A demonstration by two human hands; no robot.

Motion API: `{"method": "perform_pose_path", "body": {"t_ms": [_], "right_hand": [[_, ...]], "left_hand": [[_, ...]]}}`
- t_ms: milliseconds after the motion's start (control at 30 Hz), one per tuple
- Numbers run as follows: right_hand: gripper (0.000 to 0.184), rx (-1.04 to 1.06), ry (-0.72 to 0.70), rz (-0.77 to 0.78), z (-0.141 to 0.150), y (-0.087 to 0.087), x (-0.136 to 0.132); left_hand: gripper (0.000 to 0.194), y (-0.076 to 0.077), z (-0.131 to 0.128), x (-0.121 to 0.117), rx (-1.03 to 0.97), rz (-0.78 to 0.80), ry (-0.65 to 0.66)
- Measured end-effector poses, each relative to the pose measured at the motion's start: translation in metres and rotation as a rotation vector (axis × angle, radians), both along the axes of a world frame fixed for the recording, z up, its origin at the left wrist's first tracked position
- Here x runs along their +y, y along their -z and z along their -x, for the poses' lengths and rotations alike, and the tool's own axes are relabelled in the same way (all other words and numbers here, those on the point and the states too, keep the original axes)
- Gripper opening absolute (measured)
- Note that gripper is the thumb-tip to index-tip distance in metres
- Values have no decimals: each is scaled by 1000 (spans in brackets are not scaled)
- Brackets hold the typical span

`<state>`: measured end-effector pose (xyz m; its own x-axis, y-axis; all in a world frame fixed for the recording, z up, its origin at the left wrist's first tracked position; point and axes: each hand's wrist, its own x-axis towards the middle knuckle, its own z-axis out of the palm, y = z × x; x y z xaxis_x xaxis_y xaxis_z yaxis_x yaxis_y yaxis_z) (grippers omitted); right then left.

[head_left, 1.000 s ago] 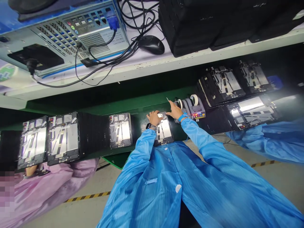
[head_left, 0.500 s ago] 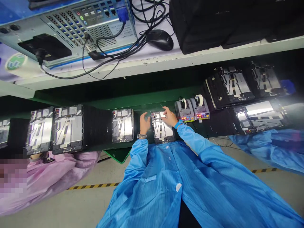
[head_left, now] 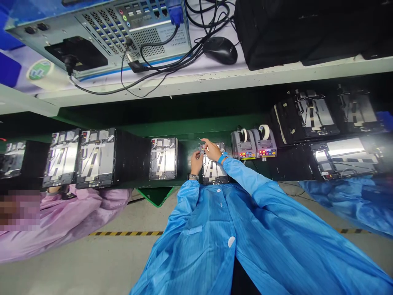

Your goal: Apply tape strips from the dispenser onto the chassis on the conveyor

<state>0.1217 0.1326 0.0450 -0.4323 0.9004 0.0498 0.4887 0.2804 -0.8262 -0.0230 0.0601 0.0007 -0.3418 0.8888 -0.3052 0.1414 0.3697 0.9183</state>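
Note:
An opened tablet (head_left: 215,169) with silver panels and black strips inside a dark frame lies right in front of my body. My right hand (head_left: 213,150) is over its upper part, fingers closed on a thin pointed tool (head_left: 200,140) whose tip sticks out to the upper left. The tool's exact kind is too small to make out. My left hand (head_left: 196,163) is at the tablet's upper left corner, with thumb and fingertips drawn together. Whatever is between those fingertips is hidden. The two hands nearly touch above the tablet's top edge.
Two tape dispensers (head_left: 243,152) with lit displays stand to the right. Another opened tablet (head_left: 163,159) lies to the left, and several more line the bench both ways. A shelf (head_left: 184,88) carries a computer case (head_left: 101,49) and a mouse (head_left: 220,51). A co-worker's pink sleeve (head_left: 92,213) shows at left.
My left hand has closed its spread fingers and moved in to the tablet's corner. My right hand has shifted left and up over the tablet, towards my left hand. The camera view has shifted slightly.

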Motion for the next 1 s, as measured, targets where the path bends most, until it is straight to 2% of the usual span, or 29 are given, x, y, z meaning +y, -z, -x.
{"method": "perform_pose_path", "body": {"t_ms": [200,433,733,833,900,933,1000], "right_hand": [[63,-67,-91,-20,1,-5,1],[63,-170,-118,9,-4,-11,3],[63,-189,-74,25,-4,-12,-3],[61,-95,-3,39,-3,-14,-8],[57,71,97,100,-3,-17,-16],[55,194,158,174,-3,-18,-22],[53,503,261,428,-4,-22,-37]], "left_hand": [[35,-3,0,2,-127,41,-47],[33,-1,7,0,-316,108,-52],[27,1,1,9,-107,31,-52],[27,0,0,12,-92,27,-67],[28,-1,1,13,-86,26,-62],[29,-2,2,13,-84,26,-55],[31,-5,4,14,-85,28,-40]]}}
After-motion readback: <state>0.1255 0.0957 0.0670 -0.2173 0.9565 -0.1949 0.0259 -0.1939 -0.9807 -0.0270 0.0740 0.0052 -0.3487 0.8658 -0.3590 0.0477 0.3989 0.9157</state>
